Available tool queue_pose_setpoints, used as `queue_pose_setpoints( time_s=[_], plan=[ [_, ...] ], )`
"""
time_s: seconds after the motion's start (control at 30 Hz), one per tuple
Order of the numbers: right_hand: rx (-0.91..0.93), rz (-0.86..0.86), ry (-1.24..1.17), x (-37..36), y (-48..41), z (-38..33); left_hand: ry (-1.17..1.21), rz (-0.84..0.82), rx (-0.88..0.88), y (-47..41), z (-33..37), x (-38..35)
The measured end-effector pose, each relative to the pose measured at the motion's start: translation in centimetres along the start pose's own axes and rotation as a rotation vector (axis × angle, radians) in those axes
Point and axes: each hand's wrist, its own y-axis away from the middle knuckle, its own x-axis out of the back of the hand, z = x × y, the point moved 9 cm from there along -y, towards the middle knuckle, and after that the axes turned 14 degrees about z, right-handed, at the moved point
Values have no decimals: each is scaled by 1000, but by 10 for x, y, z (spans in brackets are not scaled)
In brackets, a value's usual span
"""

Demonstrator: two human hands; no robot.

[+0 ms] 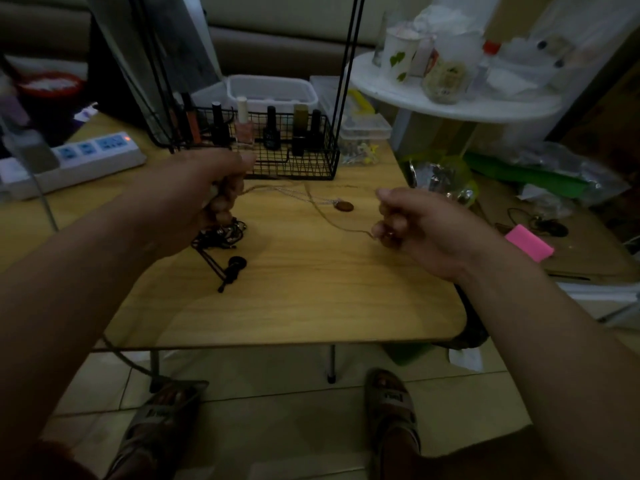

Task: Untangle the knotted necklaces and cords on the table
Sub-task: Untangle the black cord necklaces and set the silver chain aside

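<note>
A thin gold chain [323, 211] stretches across the wooden table [311, 289] between my two hands. My left hand [211, 192] grips one end of it with curled fingers, just in front of the wire basket. My right hand [408, 225] pinches the other end at the table's right side. A silver chain [294, 194] with a brown oval pendant [344, 206] lies beside the gold one near the table's middle. A tangle of black cord [221, 237] with a dark round pendant [237, 262] lies under my left hand.
A black wire basket [311, 168] of nail polish bottles stands at the table's back. A white power strip [79, 157] lies at the back left. Clear plastic boxes [363, 128] sit behind the basket. To the right are a white round shelf [450, 102], bags and a pink pad [528, 242].
</note>
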Motion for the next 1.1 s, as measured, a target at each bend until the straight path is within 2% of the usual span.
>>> queue_pose_setpoints(
  time_s=[0.13, 0.27, 0.33, 0.4, 0.5, 0.57, 0.67, 0.8, 0.87, 1.0, 1.03, 1.1],
  plan=[
    [-137, -22, -482, -9, -4, -6, -192, 51, -90, 2, -1, 12],
    [-110, -39, -646, -18, -5, -19, -415, 119, -219, 17, 12, 18],
    [-90, -36, -638, -22, -5, -23, -496, 90, -275, 23, 16, 17],
    [-55, -40, -585, -25, -4, -29, -463, 31, -246, 25, 13, 21],
    [-13, -24, -505, -25, -3, -33, -149, -13, -58, 19, -4, 38],
    [-21, -3, -461, -24, -3, -29, -55, 30, 15, 13, -13, 52],
    [-65, 42, -380, -28, -7, -18, -214, 103, -15, 3, -21, 70],
    [-122, 92, -325, -36, -18, -8, -554, 119, -187, -5, -11, 74],
    [-132, 105, -304, -37, -25, -6, -494, 97, -175, -10, -11, 72],
    [-133, 122, -309, -34, -33, -7, -192, 68, -55, -18, -15, 72],
    [-134, 126, -316, -32, -35, -7, -190, 80, -79, -19, -14, 73],
    [-140, 134, -326, -28, -39, -6, -335, 117, -203, -18, -7, 75]
  ],
)
